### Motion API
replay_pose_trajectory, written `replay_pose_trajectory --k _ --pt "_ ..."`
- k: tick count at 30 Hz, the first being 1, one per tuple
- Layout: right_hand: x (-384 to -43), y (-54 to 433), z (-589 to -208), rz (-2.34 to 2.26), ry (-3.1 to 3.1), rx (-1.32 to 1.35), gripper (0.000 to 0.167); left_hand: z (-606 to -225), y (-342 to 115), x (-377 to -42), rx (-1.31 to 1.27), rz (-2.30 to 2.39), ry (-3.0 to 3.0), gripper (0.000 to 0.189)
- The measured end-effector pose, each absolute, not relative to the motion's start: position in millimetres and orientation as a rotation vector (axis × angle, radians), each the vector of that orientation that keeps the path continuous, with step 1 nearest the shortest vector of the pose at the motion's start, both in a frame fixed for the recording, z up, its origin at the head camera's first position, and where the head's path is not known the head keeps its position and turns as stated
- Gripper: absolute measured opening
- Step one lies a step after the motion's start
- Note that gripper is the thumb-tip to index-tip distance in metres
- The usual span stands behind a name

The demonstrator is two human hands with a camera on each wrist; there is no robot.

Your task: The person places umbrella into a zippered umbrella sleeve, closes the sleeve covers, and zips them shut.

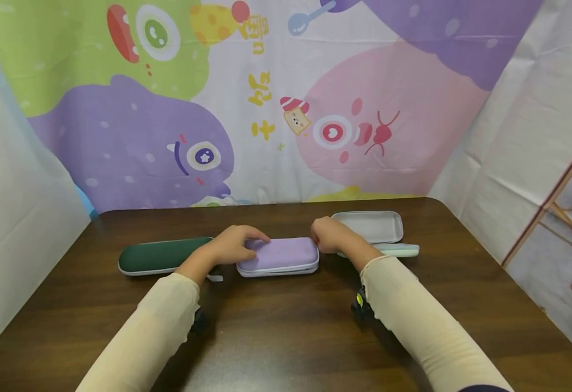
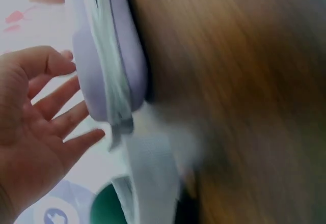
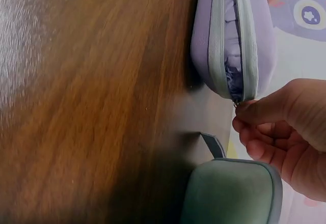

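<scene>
A purple zip case (image 1: 286, 252) lies flat on the brown table, between my two hands. My left hand (image 1: 229, 245) rests on its left end, fingers spread and nearly straight in the left wrist view. At the other end, my right hand (image 1: 332, 235) pinches the zipper pull (image 3: 236, 103) between thumb and forefinger. Along the side of the case the zipper (image 3: 217, 40) is parted, and a purple lining (image 3: 232, 46) shows in the gap.
Left of the purple case lies a dark green case (image 1: 160, 255) with a grey strap (image 1: 214, 278). To the right, a pale green case (image 1: 403, 250) lies by a grey open tray-like shell (image 1: 371, 226); whether they join is hidden. A cartoon-print cloth (image 1: 266, 163) hangs behind the table.
</scene>
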State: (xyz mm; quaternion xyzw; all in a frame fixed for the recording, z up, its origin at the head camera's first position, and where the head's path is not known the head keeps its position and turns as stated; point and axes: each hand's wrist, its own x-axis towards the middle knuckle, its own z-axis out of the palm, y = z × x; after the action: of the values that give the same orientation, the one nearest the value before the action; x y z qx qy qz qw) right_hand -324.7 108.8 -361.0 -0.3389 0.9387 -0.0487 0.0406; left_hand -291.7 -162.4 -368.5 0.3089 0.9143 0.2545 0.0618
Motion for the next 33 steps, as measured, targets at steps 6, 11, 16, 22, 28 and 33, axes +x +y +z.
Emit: replay_pose_trajectory --k 6,11,16,22,28,33 --pt "-322 112 -361 -0.143 2.896 -1.061 0.023 -365 -149 -288 1.003 0.706 2.777 0.036" --pt "-313 117 -358 -0.110 2.915 -1.007 0.023 -367 -145 -284 0.979 0.613 2.834 0.039" --pt "-303 119 -357 -0.061 2.938 -1.030 0.021 -370 -144 -277 1.070 0.532 2.878 0.038" --pt "-295 120 -360 -0.086 2.935 -1.120 0.023 -373 -142 -273 1.067 0.492 2.921 0.037" --pt "-287 119 -359 -0.086 2.923 -1.146 0.021 -377 -142 -271 1.029 0.430 3.007 0.038" --pt "-282 115 -360 -0.068 2.972 -1.144 0.029 -378 -139 -271 0.961 0.387 3.070 0.038"
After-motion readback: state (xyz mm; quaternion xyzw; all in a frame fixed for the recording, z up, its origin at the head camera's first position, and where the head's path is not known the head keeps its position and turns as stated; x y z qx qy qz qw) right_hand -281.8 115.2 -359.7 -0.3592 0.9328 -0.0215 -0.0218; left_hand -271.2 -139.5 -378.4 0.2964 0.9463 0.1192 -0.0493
